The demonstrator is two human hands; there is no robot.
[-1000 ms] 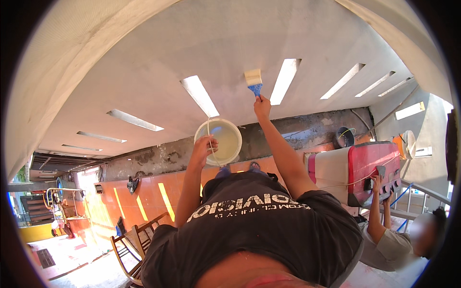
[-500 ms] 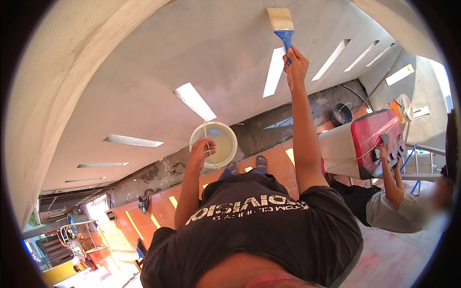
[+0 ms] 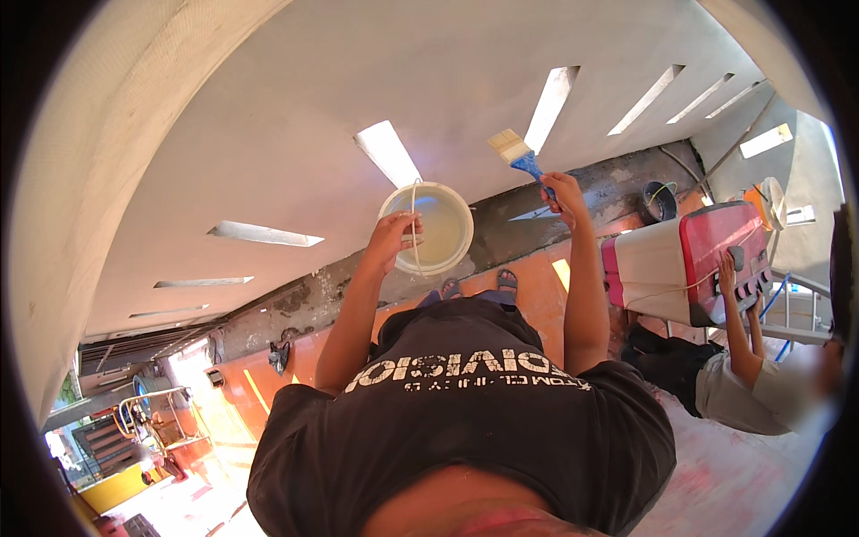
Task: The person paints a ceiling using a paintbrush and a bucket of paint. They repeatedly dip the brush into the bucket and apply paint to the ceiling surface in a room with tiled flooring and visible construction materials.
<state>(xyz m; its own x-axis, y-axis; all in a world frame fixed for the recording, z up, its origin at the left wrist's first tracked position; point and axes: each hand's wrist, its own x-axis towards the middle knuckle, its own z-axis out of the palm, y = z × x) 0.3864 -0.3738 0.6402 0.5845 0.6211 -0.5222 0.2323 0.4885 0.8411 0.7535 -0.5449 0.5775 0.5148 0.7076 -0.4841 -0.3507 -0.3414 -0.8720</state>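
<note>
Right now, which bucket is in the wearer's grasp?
The whitish bucket, its handle held in the left hand; the black bucket and orange bucket are off to the right, untouched by either hand.

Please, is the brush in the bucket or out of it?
Out of it. The right hand holds the brush to the right of the bucket, its bristles fully visible before the wall.
</note>
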